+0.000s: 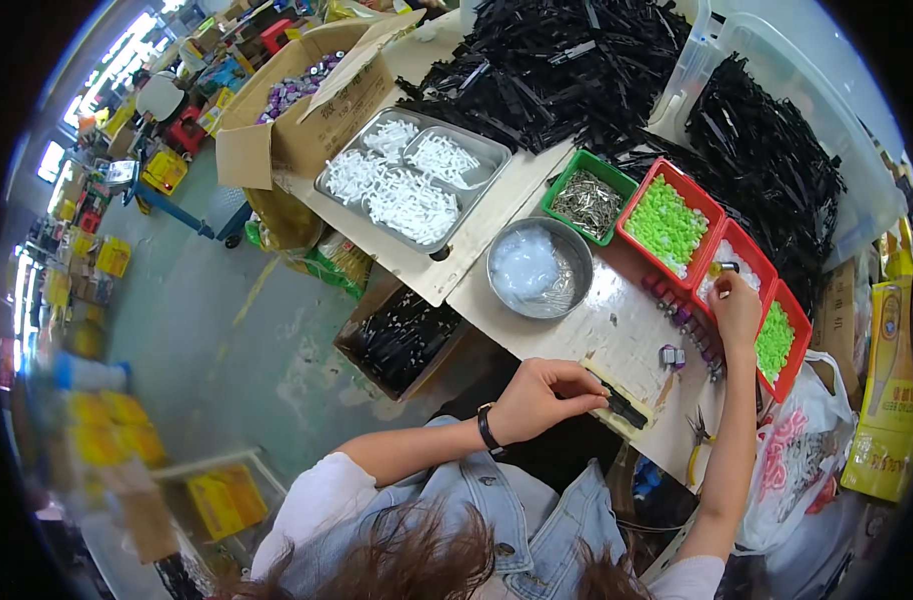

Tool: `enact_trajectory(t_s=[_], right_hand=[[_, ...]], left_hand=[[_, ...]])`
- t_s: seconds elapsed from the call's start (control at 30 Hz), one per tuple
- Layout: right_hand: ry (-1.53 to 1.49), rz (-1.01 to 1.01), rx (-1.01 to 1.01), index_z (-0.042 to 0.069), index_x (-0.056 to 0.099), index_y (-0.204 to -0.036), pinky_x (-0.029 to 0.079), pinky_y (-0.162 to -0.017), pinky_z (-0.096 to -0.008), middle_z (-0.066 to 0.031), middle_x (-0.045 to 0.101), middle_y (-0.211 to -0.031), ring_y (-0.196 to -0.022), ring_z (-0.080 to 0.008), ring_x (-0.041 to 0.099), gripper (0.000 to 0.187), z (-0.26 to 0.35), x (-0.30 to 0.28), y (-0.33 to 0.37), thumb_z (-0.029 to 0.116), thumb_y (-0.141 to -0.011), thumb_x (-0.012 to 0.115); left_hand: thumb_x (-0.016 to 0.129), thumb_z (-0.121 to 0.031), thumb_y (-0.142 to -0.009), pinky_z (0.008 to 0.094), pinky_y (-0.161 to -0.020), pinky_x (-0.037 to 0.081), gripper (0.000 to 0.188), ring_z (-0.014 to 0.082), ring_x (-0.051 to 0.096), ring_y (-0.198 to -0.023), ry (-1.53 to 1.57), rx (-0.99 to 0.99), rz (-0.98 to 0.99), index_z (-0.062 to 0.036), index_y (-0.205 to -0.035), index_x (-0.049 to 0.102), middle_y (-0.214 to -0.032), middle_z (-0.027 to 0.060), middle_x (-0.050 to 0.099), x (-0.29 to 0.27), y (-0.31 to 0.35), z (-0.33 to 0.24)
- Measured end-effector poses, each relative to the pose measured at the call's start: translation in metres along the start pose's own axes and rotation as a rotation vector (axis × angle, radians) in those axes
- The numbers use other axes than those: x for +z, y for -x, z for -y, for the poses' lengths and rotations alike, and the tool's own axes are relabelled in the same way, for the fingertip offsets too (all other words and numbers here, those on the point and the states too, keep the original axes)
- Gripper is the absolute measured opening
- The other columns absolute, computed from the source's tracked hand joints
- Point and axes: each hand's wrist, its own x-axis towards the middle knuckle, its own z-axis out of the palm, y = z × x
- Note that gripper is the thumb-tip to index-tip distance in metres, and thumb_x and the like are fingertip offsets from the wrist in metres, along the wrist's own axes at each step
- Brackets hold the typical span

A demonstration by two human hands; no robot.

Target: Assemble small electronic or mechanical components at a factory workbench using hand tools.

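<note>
- Black plastic-looking piece (629,409), the part being worked on: it lies on the pale yellow block (615,421) near the front edge of the table (627,335).
- The left grip (532,402) has thumb and forefinger close together at the piece's left end; whether they pinch it or merely steady it, I cannot tell. Light, even pressure should be enough to stop it skidding on the block.
- The right grip (737,308) is at the red bin (767,270) of white pieces (727,252), fingertips drawn together and seemingly pinching a small gold-and-dark part (723,267). Its details are too small to read, so checking which way round it faces would be sensible.
- A fingertip hold, rather than a deep one, would suit parts this small and leave the end free to see.
- Lifting clear of the rim before coming across would help, since purple-and-silver parts (674,357) lie between bin and block and could be knocked.
- The yellow-handled pliers (697,440) rest beside the right forearm; a sleeve or elbow could catch them, so a slightly raised arm seems wiser.
</note>
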Motion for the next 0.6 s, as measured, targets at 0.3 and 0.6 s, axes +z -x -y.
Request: enact_trajectory(t_s=[0.3,0.6], right_hand=[[-0.231,-0.135,0.108,0.000,0.068,-0.082,0.052,-0.067,-0.0342,-0.0156,0.069,-0.077,-0.071,-0.0261,0.068,0.014,-0.016,-0.024,0.017,0.012,-0.077,0.067],[-1.291,0.147,0.343,-0.004,0.061,-0.091,0.055,-0.073,-0.0238,-0.0081,0.068,-0.087,-0.079,-0.0121,0.068,0.013,0.142,-0.071,0.184,-0.009,-0.080,0.063]], left_hand=[[0.071,-0.004,-0.085,0.0233,-0.072,0.053,0.013,0.0112,0.066,-0.076,0.276,-0.150,0.045,0.0030,-0.096,0.070,-0.085,0.0074,0.071,-0.006,0.002,0.001],[0.071,-0.005,-0.085,0.0240,-0.070,0.052,0.013,0.0118,0.065,-0.073,0.353,-0.195,0.115,0.0034,-0.095,0.069,-0.084,0.0089,0.070,0.016,0.001,-0.002]])
